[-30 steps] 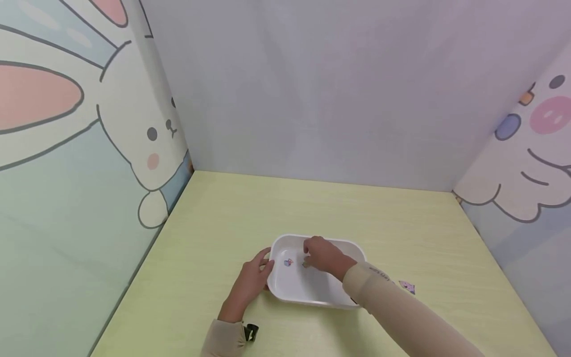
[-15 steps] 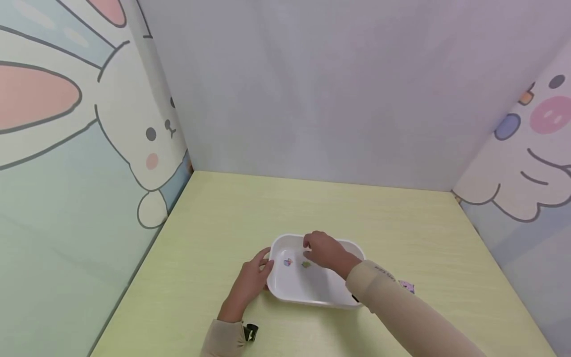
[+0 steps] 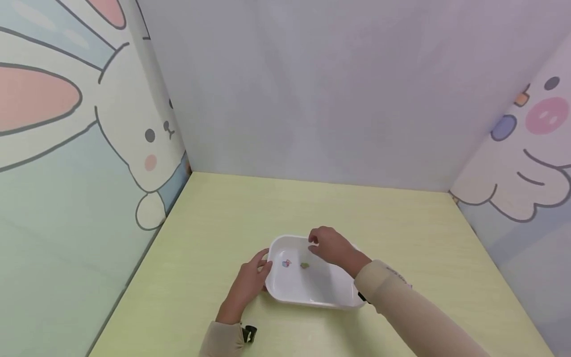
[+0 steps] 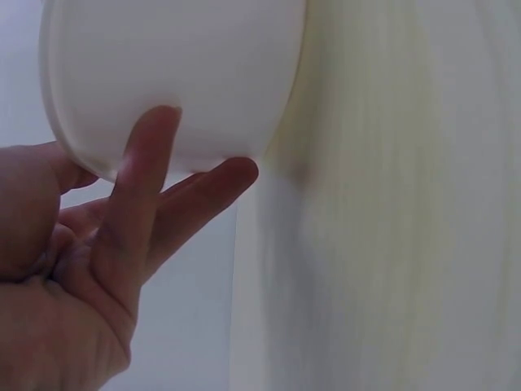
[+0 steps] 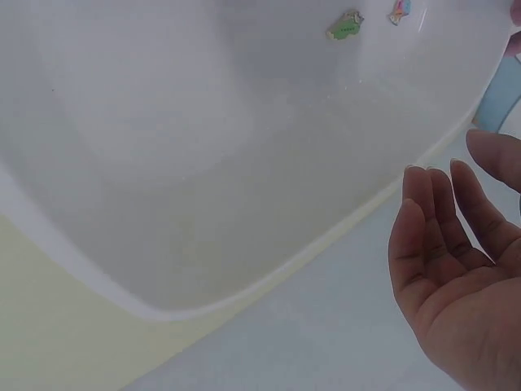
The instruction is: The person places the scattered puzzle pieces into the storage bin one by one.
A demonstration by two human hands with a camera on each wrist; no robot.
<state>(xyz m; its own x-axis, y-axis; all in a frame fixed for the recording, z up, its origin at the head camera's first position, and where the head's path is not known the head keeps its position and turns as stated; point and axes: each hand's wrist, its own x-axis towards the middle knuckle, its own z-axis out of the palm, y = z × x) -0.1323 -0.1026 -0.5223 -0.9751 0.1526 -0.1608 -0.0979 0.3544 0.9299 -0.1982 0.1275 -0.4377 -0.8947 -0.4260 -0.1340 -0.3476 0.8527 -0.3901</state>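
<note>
A white rectangular tray (image 3: 290, 290) with rounded corners sits on the table. My left hand (image 3: 250, 278) grips its left end; in the left wrist view, the thumb is at the rim and fingers (image 4: 207, 199) lie against the outer wall. My right hand (image 3: 332, 245) hovers over the tray's back edge, its fingers loosely bent with nothing visible between them. Two small flat sticker-like pieces lie on the tray floor: a blue-and-red one (image 3: 287, 263) at left, and a green one (image 5: 348, 25) beside it. The right forearm hides the tray's right end.
The pale yellow table (image 3: 250, 208) stretches around the tray. A grey backdrop (image 3: 312, 99) rises behind it, with cartoon-printed panels on both sides. A small pinkish piece (image 3: 409, 286) lies right of the tray, mostly covered by the right sleeve.
My right hand has let go of the green piece, lifting away from it towards the tray's back edge and slightly right. The left hand has kept its hold on the tray.
</note>
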